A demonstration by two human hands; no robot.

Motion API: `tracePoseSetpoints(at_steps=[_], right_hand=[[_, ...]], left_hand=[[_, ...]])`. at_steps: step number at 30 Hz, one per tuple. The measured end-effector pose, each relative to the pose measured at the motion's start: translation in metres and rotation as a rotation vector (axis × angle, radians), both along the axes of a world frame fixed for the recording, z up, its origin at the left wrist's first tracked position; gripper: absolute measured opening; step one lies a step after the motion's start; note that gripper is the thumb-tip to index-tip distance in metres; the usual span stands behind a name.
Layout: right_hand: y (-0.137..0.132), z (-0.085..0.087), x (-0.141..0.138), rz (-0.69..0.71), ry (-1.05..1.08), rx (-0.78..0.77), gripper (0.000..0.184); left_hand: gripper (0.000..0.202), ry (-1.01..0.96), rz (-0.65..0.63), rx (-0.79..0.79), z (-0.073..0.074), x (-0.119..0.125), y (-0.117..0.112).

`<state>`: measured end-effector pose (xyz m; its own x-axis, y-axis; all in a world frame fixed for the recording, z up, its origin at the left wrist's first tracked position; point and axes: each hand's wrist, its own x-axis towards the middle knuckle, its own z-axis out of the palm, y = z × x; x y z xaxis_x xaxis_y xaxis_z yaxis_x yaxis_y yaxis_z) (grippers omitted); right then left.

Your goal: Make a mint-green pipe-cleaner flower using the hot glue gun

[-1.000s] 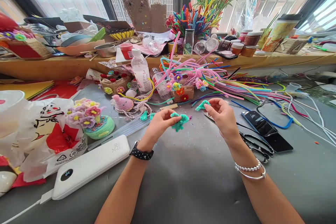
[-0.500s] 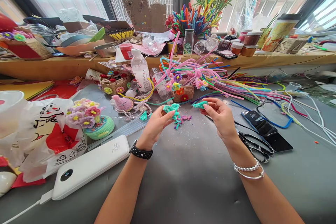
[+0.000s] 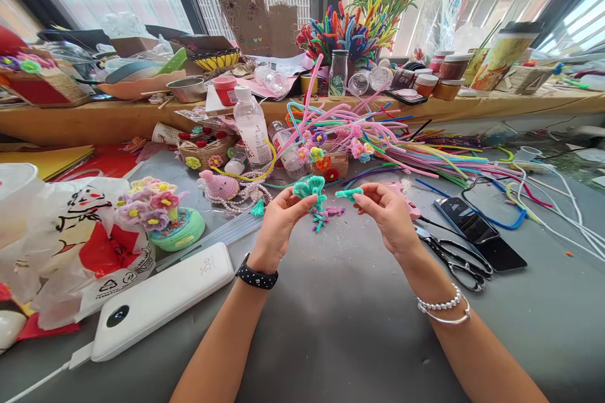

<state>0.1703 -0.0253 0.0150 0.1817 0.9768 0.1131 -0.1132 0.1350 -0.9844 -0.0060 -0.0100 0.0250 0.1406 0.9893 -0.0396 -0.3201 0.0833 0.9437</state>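
Pinched in my left hand (image 3: 282,221) is a teal pipe-cleaner flower (image 3: 309,187) with looped petals. My right hand (image 3: 386,213) grips a short folded teal pipe-cleaner piece (image 3: 348,194) between thumb and fingers, its tip pointing left at the flower. A small gap separates the two teal pieces. Purple and teal pipe-cleaner scraps (image 3: 326,217) lie on the table just under the flower. Behind my right hand a pink device (image 3: 410,203) with a black cord is partly hidden.
Scissors (image 3: 460,258) and a phone (image 3: 466,221) lie to the right. A white power bank (image 3: 163,302) and a plastic bag (image 3: 89,239) are on the left. Behind stand a bottle (image 3: 253,129), a small flower basket (image 3: 333,165) and a heap of pipe cleaners (image 3: 425,154).
My right hand has moved left, bringing its teal piece closer to the flower. The flower in my left hand has turned up a little, and more of the pink device shows.
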Motion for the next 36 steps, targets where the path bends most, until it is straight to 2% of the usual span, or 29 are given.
tracePoseSetpoints(at_steps=[5,13,36], right_hand=[[-0.003,0.001,-0.006,0.076,-0.022,-0.008,0.023],[-0.004,-0.003,-0.009,0.099,-0.026,-0.019,0.024],[-0.007,0.001,-0.013,0.132,0.02,-0.057,0.025]], left_hand=[[0.028,0.093,0.0,0.087,0.0,0.006,-0.003],[0.025,0.137,-0.018,0.122,0.001,0.009,-0.006],[0.029,0.145,-0.023,0.086,-0.002,0.012,-0.006]])
